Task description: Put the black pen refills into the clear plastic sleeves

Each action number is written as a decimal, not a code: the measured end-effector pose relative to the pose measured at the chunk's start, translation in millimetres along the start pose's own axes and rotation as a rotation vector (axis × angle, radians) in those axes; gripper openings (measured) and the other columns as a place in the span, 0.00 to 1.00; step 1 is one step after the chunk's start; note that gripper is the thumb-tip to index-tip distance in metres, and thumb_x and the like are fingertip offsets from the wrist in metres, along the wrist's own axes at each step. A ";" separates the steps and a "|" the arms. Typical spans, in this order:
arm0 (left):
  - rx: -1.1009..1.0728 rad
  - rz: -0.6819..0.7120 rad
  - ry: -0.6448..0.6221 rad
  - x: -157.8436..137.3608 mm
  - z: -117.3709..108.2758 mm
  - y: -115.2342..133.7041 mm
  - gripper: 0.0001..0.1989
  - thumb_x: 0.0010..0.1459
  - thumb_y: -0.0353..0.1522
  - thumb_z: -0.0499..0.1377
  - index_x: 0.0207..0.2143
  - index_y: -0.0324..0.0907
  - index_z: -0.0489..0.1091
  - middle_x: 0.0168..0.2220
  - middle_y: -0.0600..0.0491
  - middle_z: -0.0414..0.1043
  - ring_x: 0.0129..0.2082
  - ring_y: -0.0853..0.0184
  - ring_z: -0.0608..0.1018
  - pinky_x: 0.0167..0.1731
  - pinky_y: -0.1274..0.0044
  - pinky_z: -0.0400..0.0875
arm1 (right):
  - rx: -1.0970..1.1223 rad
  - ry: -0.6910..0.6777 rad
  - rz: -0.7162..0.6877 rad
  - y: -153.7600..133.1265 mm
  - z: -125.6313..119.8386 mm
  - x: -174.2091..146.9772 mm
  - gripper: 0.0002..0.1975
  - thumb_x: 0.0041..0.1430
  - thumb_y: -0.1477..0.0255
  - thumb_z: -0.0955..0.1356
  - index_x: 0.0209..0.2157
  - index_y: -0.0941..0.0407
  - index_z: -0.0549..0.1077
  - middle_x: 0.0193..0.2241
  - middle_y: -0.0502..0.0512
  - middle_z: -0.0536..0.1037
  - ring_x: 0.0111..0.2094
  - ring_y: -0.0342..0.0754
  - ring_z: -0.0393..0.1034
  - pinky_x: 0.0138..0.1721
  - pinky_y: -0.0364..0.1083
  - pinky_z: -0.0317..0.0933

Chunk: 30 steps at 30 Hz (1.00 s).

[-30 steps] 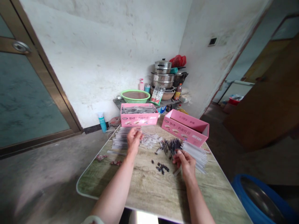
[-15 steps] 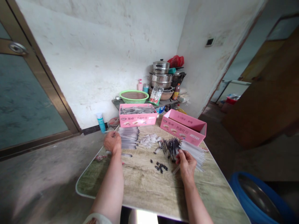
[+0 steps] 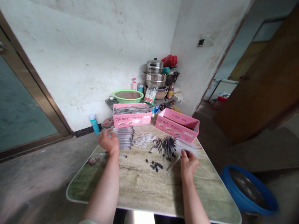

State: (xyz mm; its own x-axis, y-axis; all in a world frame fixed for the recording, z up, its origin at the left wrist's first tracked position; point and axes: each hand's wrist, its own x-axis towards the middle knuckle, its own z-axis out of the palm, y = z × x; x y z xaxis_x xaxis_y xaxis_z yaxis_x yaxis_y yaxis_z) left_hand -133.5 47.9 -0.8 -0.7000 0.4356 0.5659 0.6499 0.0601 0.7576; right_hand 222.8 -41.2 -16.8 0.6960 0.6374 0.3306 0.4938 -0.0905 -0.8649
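Note:
My left hand (image 3: 109, 141) is closed, with a thin pale pen at its fingertips, beside the row of clear capped pens (image 3: 125, 138) on the table's left. My right hand (image 3: 189, 163) has its thumb and fingers pinched together at the near edge of a pile of clear pen barrels (image 3: 187, 145); what they grip is hidden. A single clear barrel (image 3: 173, 164) lies just left of this hand. Dark ink refills (image 3: 169, 147) are bunched beside the barrels. White pieces (image 3: 145, 140) sit mid-table, with loose black caps (image 3: 156, 165) nearer me.
A pink box (image 3: 132, 121) full of pens stands at the table's back, next to a second pink box (image 3: 177, 128). Behind them are a green basin (image 3: 128, 100) and stacked steel pots (image 3: 155, 76). A blue tub (image 3: 249, 189) stands on the floor at right.
The view has turned slightly to the right. My left hand has opened out a little over the pen row's left end; my right hand has shifted slightly right along the barrels.

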 end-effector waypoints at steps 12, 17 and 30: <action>-0.405 0.627 -0.841 -91.7 3.6 73.3 0.10 0.57 0.25 0.57 0.40 0.44 0.74 0.37 0.51 0.77 0.38 0.65 0.77 0.40 0.76 0.70 | -0.726 -0.281 -0.011 -29.6 -5.8 -9.6 0.16 0.62 0.60 0.63 0.37 0.54 0.78 0.31 0.63 0.81 0.35 0.57 0.77 0.32 0.47 0.58; -0.327 0.551 -0.853 -89.1 14.1 63.6 0.10 0.57 0.24 0.57 0.38 0.42 0.75 0.37 0.51 0.78 0.37 0.65 0.78 0.40 0.75 0.71 | -0.817 -0.391 0.025 -30.8 -7.7 -7.6 0.14 0.61 0.62 0.63 0.43 0.54 0.74 0.32 0.64 0.81 0.37 0.57 0.77 0.34 0.48 0.61; -0.321 0.555 -0.983 -98.4 21.4 63.0 0.10 0.55 0.24 0.57 0.35 0.43 0.77 0.33 0.51 0.77 0.33 0.66 0.77 0.36 0.76 0.69 | -0.402 -0.295 -0.092 -20.2 -7.8 -3.4 0.20 0.51 0.68 0.64 0.45 0.58 0.76 0.25 0.56 0.77 0.30 0.54 0.73 0.32 0.47 0.60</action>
State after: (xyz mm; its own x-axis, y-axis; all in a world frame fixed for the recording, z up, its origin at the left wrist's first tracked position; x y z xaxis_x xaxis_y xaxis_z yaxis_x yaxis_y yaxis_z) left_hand -17.3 28.0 -15.8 0.2775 0.8455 0.4561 0.5914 -0.5245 0.6125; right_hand 214.6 -47.5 2.5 0.4918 0.8404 0.2278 0.7485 -0.2743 -0.6038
